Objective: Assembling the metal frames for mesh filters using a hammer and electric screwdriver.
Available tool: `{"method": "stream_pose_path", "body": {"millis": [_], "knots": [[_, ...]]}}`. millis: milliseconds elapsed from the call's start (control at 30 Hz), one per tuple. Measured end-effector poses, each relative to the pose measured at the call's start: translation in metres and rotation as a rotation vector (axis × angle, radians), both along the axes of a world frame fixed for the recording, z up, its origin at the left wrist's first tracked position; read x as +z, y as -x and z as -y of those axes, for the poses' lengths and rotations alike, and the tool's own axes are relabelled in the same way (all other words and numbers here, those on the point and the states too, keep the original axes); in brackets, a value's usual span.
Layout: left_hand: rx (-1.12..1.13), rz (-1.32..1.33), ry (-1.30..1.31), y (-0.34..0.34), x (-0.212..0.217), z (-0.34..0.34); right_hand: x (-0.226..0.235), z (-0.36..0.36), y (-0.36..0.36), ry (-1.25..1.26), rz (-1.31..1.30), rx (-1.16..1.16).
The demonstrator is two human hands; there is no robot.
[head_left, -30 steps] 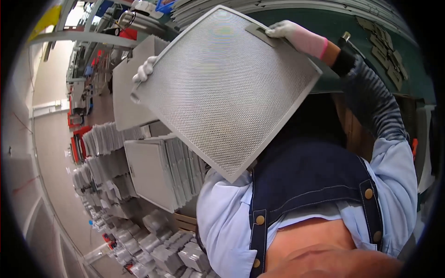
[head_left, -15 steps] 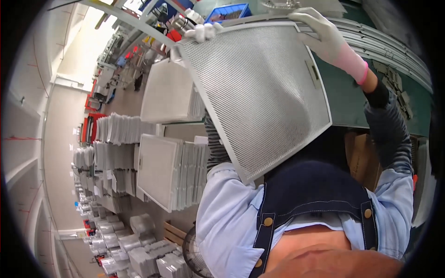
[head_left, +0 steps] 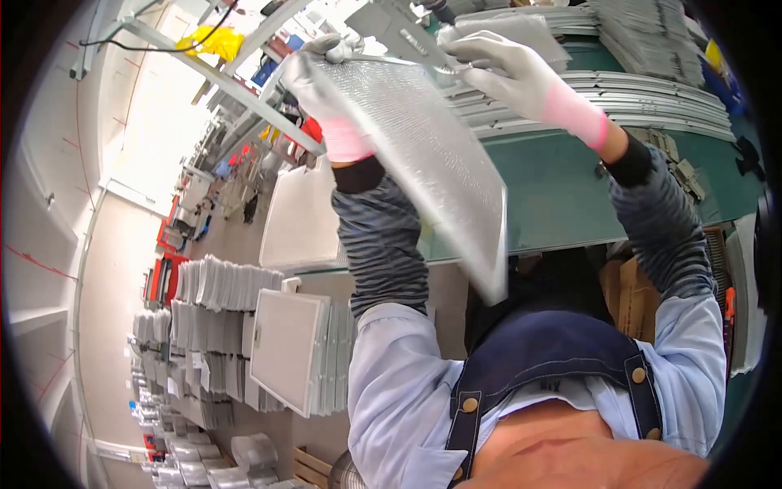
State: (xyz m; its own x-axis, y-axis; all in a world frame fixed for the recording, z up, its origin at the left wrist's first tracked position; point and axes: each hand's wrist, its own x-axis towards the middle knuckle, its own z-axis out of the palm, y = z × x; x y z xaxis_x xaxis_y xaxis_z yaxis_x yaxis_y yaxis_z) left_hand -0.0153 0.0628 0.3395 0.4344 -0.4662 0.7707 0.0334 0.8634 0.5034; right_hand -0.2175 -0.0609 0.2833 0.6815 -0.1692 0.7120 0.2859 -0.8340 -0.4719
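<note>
A framed silver metal mesh filter panel (head_left: pixel 432 155) hangs tilted in front of me, its lower corner blurred. My left hand (head_left: pixel 316 85), in a white glove with a pink cuff, is closed around the panel's upper left end. Near the panel's upper right end is my gloved right hand (head_left: pixel 517 77), its thumb and fingers curled toward each other. Something small and shiny (head_left: pixel 448 71) shows at those fingertips; I cannot make out what it is. Just beyond the fingertips stands a grey metal piece (head_left: pixel 399 34).
On the green table (head_left: pixel 554 187) lie stacked pale frame strips (head_left: pixel 676 106) and small metal pieces (head_left: pixel 680 167). Stacked mesh panels (head_left: pixel 643 41) stand at the far right. More panels (head_left: pixel 289 350) are stacked on the left. A white rail (head_left: pixel 224 81) crosses the upper left.
The panel has turned from facing me to a steep slant, its lower corner swinging right. My right hand has left its upper right edge and shifted left and slightly down. The view has moved too.
</note>
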Motion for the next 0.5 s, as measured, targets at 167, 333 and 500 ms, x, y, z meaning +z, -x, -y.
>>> {"method": "stream_pose_path", "body": {"millis": [167, 333, 500], "knots": [[-0.553, -0.192, 0.037, -0.009, -0.036, 0.045, -0.002, 0.045, -0.038, 0.262, 0.139, -0.299], [-0.788, 0.230, -0.024, -0.075, -0.096, 0.039, 0.010, 0.035, -0.064, 0.128, -0.183, 0.002], [-0.160, -0.171, -0.273, -0.031, -0.198, 0.012, -0.045, 0.022, -0.025, -0.261, -0.373, 0.221]]}}
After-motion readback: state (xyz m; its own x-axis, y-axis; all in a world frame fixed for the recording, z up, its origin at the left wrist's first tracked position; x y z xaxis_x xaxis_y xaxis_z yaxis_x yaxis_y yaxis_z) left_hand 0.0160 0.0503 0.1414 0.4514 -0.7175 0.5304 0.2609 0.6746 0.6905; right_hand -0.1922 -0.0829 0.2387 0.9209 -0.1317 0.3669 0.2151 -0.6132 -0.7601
